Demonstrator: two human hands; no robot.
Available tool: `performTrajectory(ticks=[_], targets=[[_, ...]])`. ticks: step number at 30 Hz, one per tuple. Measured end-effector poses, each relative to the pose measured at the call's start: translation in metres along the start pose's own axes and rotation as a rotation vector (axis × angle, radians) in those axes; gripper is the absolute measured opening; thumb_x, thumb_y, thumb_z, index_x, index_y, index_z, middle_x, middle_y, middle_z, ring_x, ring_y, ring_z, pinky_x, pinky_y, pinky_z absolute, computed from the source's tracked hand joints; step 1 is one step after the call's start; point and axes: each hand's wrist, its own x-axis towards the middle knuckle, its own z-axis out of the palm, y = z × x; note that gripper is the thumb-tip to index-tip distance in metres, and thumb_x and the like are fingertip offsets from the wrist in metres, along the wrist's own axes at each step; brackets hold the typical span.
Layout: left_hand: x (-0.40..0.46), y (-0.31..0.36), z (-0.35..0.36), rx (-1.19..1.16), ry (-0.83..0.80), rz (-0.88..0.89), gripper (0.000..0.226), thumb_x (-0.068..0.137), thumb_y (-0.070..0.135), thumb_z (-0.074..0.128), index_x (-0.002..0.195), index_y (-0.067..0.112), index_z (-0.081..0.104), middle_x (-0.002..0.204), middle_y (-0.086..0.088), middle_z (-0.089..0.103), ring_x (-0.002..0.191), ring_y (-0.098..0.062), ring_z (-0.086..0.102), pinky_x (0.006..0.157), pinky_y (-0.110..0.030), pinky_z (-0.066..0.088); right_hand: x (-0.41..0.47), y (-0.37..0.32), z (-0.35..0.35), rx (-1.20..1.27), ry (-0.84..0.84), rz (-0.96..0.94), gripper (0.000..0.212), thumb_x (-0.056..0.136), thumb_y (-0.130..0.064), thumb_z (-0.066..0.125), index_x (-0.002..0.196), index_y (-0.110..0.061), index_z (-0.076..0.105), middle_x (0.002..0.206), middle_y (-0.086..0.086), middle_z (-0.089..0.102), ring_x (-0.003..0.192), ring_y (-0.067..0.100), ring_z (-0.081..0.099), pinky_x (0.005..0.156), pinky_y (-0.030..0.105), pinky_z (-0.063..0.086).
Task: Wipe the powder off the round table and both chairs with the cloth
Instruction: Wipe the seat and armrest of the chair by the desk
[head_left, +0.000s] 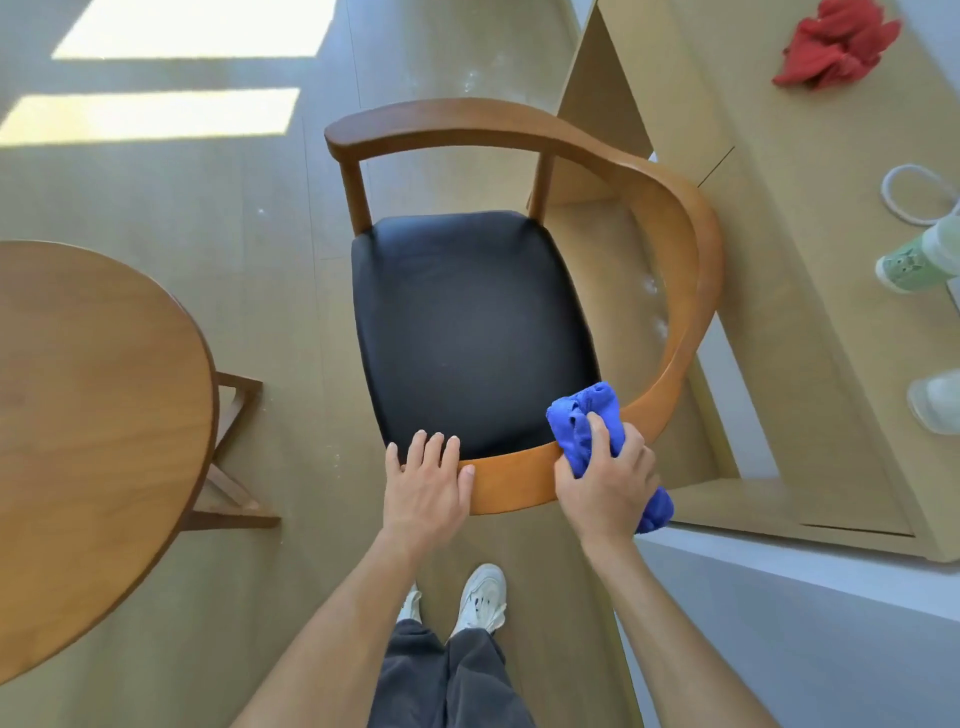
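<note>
My right hand (605, 480) grips the blue cloth (589, 426), fingers curled round it, pressing it on the chair (685, 249) rail's curved near corner. My left hand (426, 480) rests flat on the rail end, fingers straight, tips reaching over the black seat (467, 332). Both forearms extend forward. The round table (93, 389) stands left, apart from the chair.

Bright daylight, sunlit patches on floor (171, 111), wide-angle edge distortion

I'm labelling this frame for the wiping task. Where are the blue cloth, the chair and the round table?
blue cloth (584, 415): head view, bunched upper part.
chair (685, 244): head view, curved wooden backrest rail.
round table (93, 395): head view, bare top.
</note>
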Motion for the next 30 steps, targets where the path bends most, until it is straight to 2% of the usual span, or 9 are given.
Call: performTrajectory(ticks=[2, 4, 9, 14, 18, 23, 26, 28, 30], targets=[[0.008, 0.005, 0.001, -0.001, 0.027, 0.015, 0.063, 0.092, 0.044, 0.016, 0.124, 0.012, 0.06, 0.126, -0.007, 0.061, 0.125, -0.031, 0.05, 0.103, -0.058, 0.034, -0.012, -0.013, 0.001, -0.022, 0.018, -0.084, 0.045, 0.076, -0.042, 0.059, 0.114, -0.018, 0.065, 0.116, 0.014, 0.057, 0.093, 0.035, 0.053, 0.072, 0.043, 0.045], [0.012, 0.008, 0.003, 0.013, 0.046, 0.027, 0.057, 0.092, 0.041, 0.024, 0.118, 0.01, 0.064, 0.119, -0.009, 0.064, 0.118, -0.033, 0.054, 0.099, -0.058, 0.036, -0.017, -0.014, 0.004, -0.043, 0.027, -0.165, 0.044, 0.079, -0.047, 0.06, 0.113, -0.02, 0.066, 0.116, 0.012, 0.059, 0.095, 0.031, 0.053, 0.072, 0.041, 0.045], [0.013, 0.01, 0.005, 0.024, 0.123, 0.051, 0.056, 0.091, 0.038, 0.026, 0.116, 0.006, 0.064, 0.119, -0.015, 0.063, 0.116, -0.036, 0.054, 0.094, -0.057, 0.036, 0.003, 0.021, 0.01, -0.059, 0.045, -0.356, 0.032, 0.088, -0.036, 0.059, 0.116, -0.023, 0.065, 0.116, 0.01, 0.059, 0.093, 0.028, 0.052, 0.068, 0.04, 0.045], [0.013, 0.011, 0.002, 0.045, 0.103, 0.051, 0.058, 0.089, 0.037, 0.026, 0.114, 0.003, 0.066, 0.115, -0.018, 0.065, 0.112, -0.039, 0.057, 0.089, -0.057, 0.039, 0.052, 0.052, 0.009, -0.107, 0.084, -0.091, 0.034, 0.088, -0.037, 0.056, 0.119, -0.024, 0.059, 0.115, 0.01, 0.054, 0.09, 0.031, 0.055, 0.066, 0.041, 0.047], [0.022, 0.013, -0.003, 0.065, 0.008, 0.071, 0.058, 0.087, 0.035, 0.026, 0.107, 0.004, 0.07, 0.111, -0.016, 0.068, 0.106, -0.036, 0.062, 0.08, -0.056, 0.046, 0.071, 0.055, 0.005, -0.079, 0.026, 0.113, 0.045, 0.077, -0.03, 0.078, 0.119, -0.021, 0.064, 0.114, 0.012, 0.057, 0.089, 0.032, 0.056, 0.07, 0.044, 0.049], [0.089, 0.057, -0.044, 0.06, 0.043, 0.246, 0.054, 0.089, 0.039, 0.029, 0.11, 0.009, 0.07, 0.116, -0.01, 0.067, 0.108, -0.03, 0.064, 0.079, -0.046, 0.055, 0.073, 0.046, 0.004, -0.035, 0.003, 0.174, 0.05, 0.068, -0.027, 0.085, 0.114, -0.02, 0.068, 0.11, 0.011, 0.056, 0.086, 0.031, 0.056, 0.069, 0.042, 0.049], [0.145, 0.113, -0.087, 0.038, 0.164, 0.398, 0.054, 0.092, 0.038, 0.029, 0.125, 0.008, 0.06, 0.132, -0.013, 0.057, 0.12, -0.031, 0.056, 0.088, -0.043, 0.051, 0.072, 0.048, 0.005, -0.031, -0.022, 0.162, 0.058, 0.061, -0.023, 0.087, 0.115, -0.019, 0.067, 0.109, 0.012, 0.056, 0.086, 0.03, 0.057, 0.068, 0.042, 0.05], [0.179, 0.152, -0.114, 0.015, 0.188, 0.47, 0.053, 0.098, 0.037, 0.026, 0.143, 0.011, 0.039, 0.151, -0.011, 0.034, 0.14, -0.029, 0.032, 0.108, -0.041, 0.033, 0.071, 0.048, 0.009, -0.02, -0.05, 0.175, 0.063, 0.058, -0.023, 0.088, 0.116, -0.019, 0.064, 0.109, 0.013, 0.056, 0.086, 0.029, 0.057, 0.068, 0.042, 0.052], [0.206, 0.183, -0.138, -0.008, 0.215, 0.518, 0.055, 0.099, 0.039, 0.022, 0.149, 0.014, 0.025, 0.157, -0.008, 0.019, 0.145, -0.025, 0.014, 0.115, -0.037, 0.019, 0.069, 0.048, 0.01, 0.004, -0.08, 0.203, 0.07, 0.055, -0.024, 0.09, 0.118, -0.022, 0.059, 0.109, 0.012, 0.057, 0.087, 0.029, 0.058, 0.068, 0.043, 0.053]])
